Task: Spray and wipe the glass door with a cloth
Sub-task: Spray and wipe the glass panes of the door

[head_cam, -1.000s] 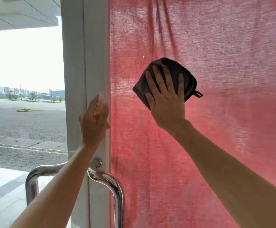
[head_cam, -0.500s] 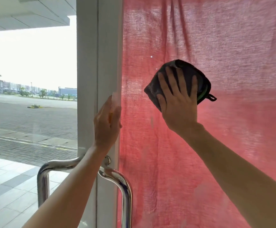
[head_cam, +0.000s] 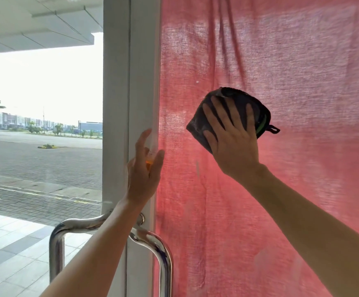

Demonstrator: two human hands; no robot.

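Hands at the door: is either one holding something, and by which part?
The left hand grips a small clear spray bottle of orange liquid around its body. The right hand presses flat on the dark cloth against the glass, fingers spread.

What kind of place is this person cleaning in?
Probably the entrance of a shop or commercial building, seen from inside. A glass door in a white frame has a chrome pull handle and a red curtain behind the pane. Outside are a paved forecourt and a road.
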